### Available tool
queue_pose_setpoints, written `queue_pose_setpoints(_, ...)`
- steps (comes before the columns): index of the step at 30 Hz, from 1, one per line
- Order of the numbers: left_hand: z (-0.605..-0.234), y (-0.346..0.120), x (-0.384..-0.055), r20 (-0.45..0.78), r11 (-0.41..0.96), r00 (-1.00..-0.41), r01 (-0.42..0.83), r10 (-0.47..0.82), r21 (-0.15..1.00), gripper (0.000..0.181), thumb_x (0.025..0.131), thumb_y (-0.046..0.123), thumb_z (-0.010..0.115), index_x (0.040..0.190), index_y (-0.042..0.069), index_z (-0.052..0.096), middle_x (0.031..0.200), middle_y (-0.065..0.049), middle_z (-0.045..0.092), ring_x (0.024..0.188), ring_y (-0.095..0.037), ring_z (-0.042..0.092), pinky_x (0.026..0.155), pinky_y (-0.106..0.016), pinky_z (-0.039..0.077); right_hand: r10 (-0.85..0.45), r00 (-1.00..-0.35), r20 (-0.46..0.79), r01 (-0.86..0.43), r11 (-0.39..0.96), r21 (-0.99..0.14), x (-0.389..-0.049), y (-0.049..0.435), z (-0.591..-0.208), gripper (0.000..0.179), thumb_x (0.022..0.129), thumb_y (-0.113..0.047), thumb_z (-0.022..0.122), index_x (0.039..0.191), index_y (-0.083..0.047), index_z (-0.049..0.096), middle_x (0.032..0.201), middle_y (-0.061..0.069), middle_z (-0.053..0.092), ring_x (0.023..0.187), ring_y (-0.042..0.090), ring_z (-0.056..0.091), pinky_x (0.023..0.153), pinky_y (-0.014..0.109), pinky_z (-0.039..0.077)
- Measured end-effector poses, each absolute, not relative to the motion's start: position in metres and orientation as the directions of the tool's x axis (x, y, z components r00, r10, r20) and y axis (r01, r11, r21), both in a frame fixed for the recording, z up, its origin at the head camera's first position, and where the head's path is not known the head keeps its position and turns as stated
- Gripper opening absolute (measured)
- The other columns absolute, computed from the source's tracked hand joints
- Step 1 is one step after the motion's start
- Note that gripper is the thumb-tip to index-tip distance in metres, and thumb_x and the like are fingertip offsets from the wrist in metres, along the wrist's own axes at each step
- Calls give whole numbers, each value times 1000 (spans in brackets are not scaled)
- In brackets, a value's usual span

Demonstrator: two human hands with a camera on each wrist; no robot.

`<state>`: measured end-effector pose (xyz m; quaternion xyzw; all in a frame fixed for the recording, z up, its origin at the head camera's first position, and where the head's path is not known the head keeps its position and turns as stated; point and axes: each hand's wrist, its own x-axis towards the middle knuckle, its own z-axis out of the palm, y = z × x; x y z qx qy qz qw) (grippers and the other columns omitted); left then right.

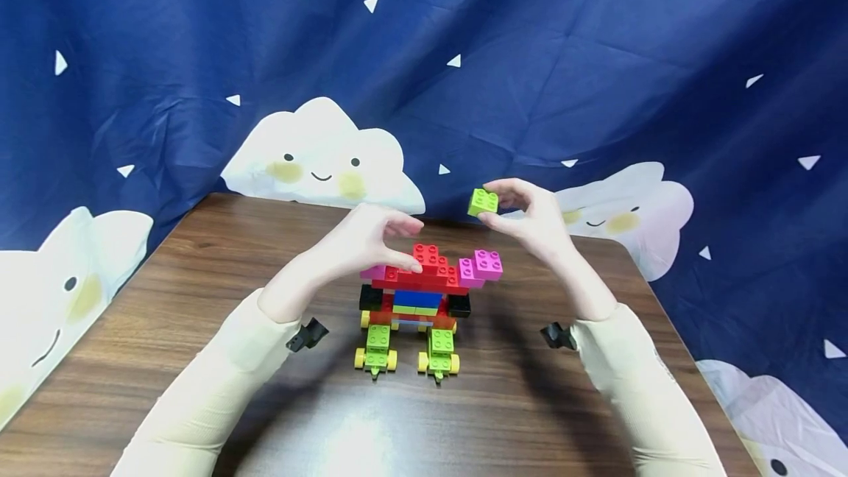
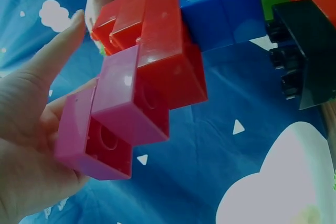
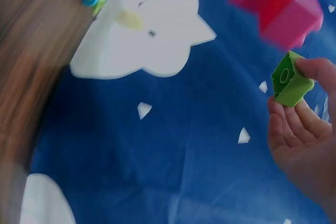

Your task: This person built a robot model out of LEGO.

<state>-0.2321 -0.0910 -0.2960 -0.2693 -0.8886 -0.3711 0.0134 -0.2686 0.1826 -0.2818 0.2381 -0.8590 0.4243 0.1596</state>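
A build of toy bricks stands on wheels, with red bricks (image 1: 430,280) on top and pink bricks (image 1: 487,263) stepping out at its right end. Above its left side my left hand (image 1: 371,238) spreads thumb and fingers apart. In the left wrist view, pink bricks (image 2: 113,103) are in front of that hand's palm, and the thumb points past the red steps without pinching them; whether the fingers touch the pink bricks is hidden. Up and right of the build, my right hand (image 1: 533,216) pinches a lime green brick (image 1: 483,202) between thumb and fingers, its studs facing up.
The build's lower part has blue bricks (image 1: 417,299), black bricks (image 1: 458,305) and green wheeled bases (image 1: 440,352) with yellow wheels. It stands on a brown wooden table (image 1: 199,300). A dark blue cloth (image 1: 497,94) with clouds and triangles hangs behind.
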Motion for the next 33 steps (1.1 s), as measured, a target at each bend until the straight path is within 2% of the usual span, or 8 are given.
queue_pose_setpoints(7, -291, -94, -233, 298, 527, -845, 515, 444, 676, 56, 81, 33, 80, 128, 9, 64, 125, -8, 67, 116, -23, 62, 102, -42, 49, -362, -811, 460, -585, 496, -642, -257, 152, -270, 38, 77, -9, 81, 112, -2, 69, 105, 14, 72, 88, 17, 67, 81, 16, 51)
queue_pose_setpoints(14, -288, -97, -232, 330, 465, -858, 496, 394, 733, 57, 84, 35, 76, 134, 12, 60, 133, -5, 63, 122, -22, 59, 103, -43, 48, -449, -786, 425, -610, 452, -650, -245, 137, -264, 40, 76, -11, 83, 112, -3, 69, 103, 12, 72, 91, 21, 68, 89, 37, 55)
queue_pose_setpoints(17, -287, -97, -230, 333, 449, -855, 497, 397, 742, 56, 85, 35, 76, 134, 13, 60, 133, -4, 63, 122, -22, 59, 103, -43, 48, -478, -773, 416, -620, 434, -653, -240, 135, -263, 40, 76, -10, 83, 113, -3, 68, 104, 12, 72, 91, 21, 68, 90, 39, 55)
queue_pose_setpoints(26, -291, -94, -229, 359, 399, -824, 536, 439, 744, 47, 85, 28, 77, 127, 10, 65, 122, -4, 69, 115, -20, 63, 103, -40, 48, -517, -757, 400, -633, 426, -647, -233, 133, -268, 39, 76, -11, 84, 111, -4, 69, 101, 9, 73, 91, 18, 68, 89, 38, 56)
queue_pose_setpoints(33, -293, -94, -230, 393, 393, -802, 573, 451, 719, 33, 84, 25, 77, 114, 12, 72, 109, 0, 73, 106, -16, 65, 100, -41, 50, -522, -783, 339, -585, 430, -688, -230, 131, -271, 41, 77, -11, 83, 114, -4, 68, 101, 10, 73, 91, 19, 69, 86, 26, 55)
